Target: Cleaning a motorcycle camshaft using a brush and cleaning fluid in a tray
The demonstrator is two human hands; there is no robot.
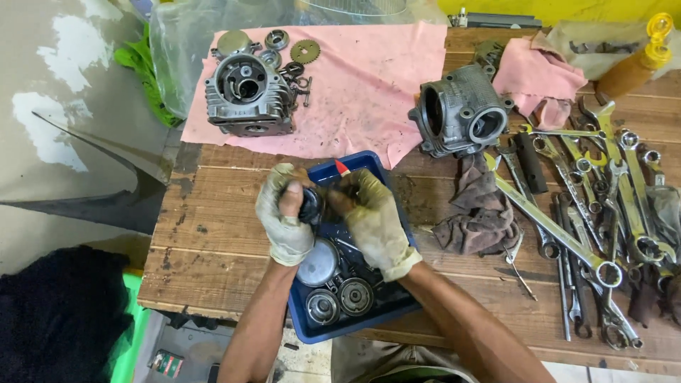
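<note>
Both my hands wear dirty cloth gloves and are held over a blue plastic tray (394,303). My left hand (282,214) grips a small dark round engine part (311,204). My right hand (372,218) is closed on something small and dark, pressed against that part; I cannot tell what it is. A red-handled tool tip (341,167) shows just behind my hands. In the tray below lie a round metal piston-like part (317,263) and two round geared parts (339,301).
On a pink cloth (369,78) at the back stand a finned cylinder head (247,98), a sprocket (305,50) and small parts. A second engine casting (461,110) sits right of centre. Several wrenches (603,206) and a brown rag (479,213) cover the wooden table's right side.
</note>
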